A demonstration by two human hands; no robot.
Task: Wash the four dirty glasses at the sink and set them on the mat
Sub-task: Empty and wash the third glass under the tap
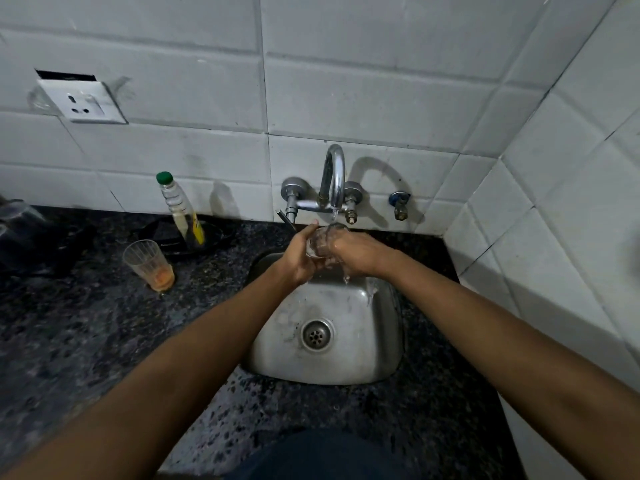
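A clear glass (323, 242) is held tilted over the back of the steel sink (349, 358), right under the tap (334, 174), with water running onto its rim. The left hand (300, 256) wraps around its base in a closed grip; the right hand (353, 252) curls round its upper part, fingers partly hidden behind the glass. On the dark speckled table (86, 323) to the left stands a dirty glass (149, 265) with orange dregs, near a green-capped bottle (180, 209) resting in a black pan (180, 237).
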